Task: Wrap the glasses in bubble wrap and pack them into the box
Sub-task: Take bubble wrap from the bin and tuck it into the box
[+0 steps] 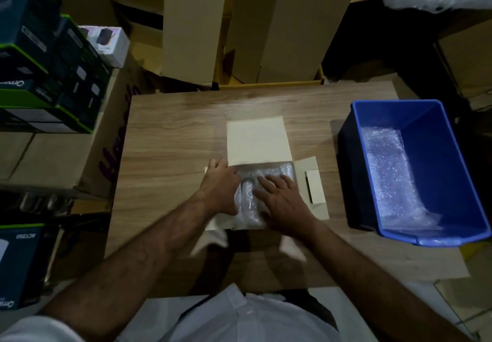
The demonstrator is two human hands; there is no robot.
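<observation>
Pale cardboard box [310, 182] lying open near the middle of the wooden table [173, 134], lid flap [257, 139] thrown back on the far side, side flap folded out toward the right. Inside, bubble-wrapped glasses [247, 200], packed side by side as clear, shiny bundles filling the cavity; exact count not readable, glass itself hidden under the wrap.

Left hand [219, 186] at the box's left edge, partly over the left wall and the leftmost bundle, fingers reaching toward the hinge of the lid flap; curled or straight, not clear from this angle, nor whether anything is pinched. Right hand [283, 203] spread flat, palm down, fingers straight and fanned, resting on top of the wrapped bundles at the right half of the box. Bundles visible between the two hands and beyond the right fingertips.

To the right, well apart from the box, a blue plastic bin [436, 134] with loose bubble wrap [391, 171] lying on its floor. Beyond the table, tall brown cartons [279, 22]; at left, stacked dark retail boxes with green trim [40, 70] on a large carton. White shirt at the bottom edge, bare forearms stretching forward over the table's near edge.
</observation>
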